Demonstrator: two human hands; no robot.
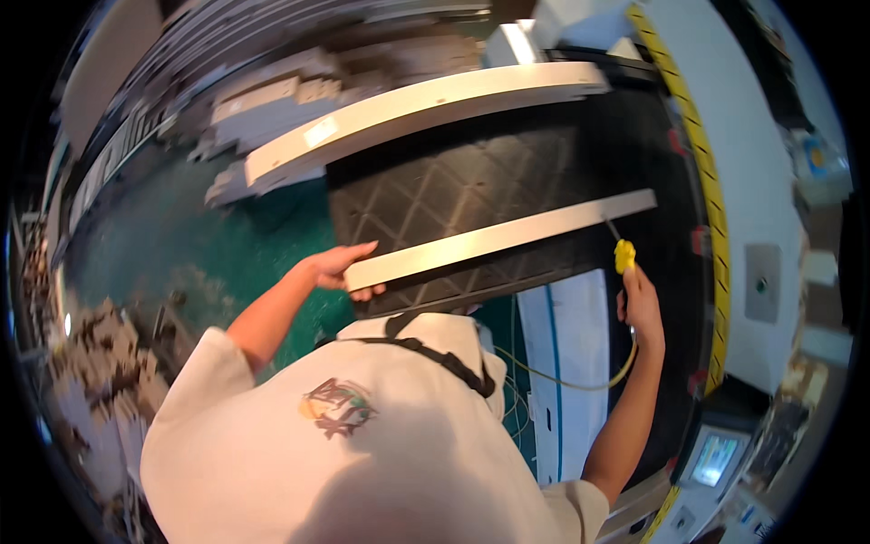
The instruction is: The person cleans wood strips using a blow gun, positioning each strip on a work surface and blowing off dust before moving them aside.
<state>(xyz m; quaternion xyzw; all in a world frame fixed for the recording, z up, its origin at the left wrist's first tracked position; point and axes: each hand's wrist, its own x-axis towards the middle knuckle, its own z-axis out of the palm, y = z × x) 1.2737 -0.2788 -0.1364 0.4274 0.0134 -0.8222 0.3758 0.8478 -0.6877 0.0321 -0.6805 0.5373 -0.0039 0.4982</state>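
A long, straight beige bar [489,239] lies slantwise over a black work surface [435,186] with a diamond pattern. My left hand [337,267] grips the bar's near left end, thumb on top and fingertips curling under its lower edge. In my right hand [642,306] is a yellow air blow gun [624,257] with a thin nozzle. The nozzle tip points at the bar close to its right end; whether it touches cannot be told. From the gun a thin yellowish hose [580,388] loops down and left past my body.
A thicker beige beam [435,104] with a white label lies along the far side of the black surface. Behind it are stacked long pieces [272,100]. To the right runs a yellow-and-black striped edge [702,181] of a machine with a small screen [714,460]. Cardboard pieces [100,363] are piled at left.
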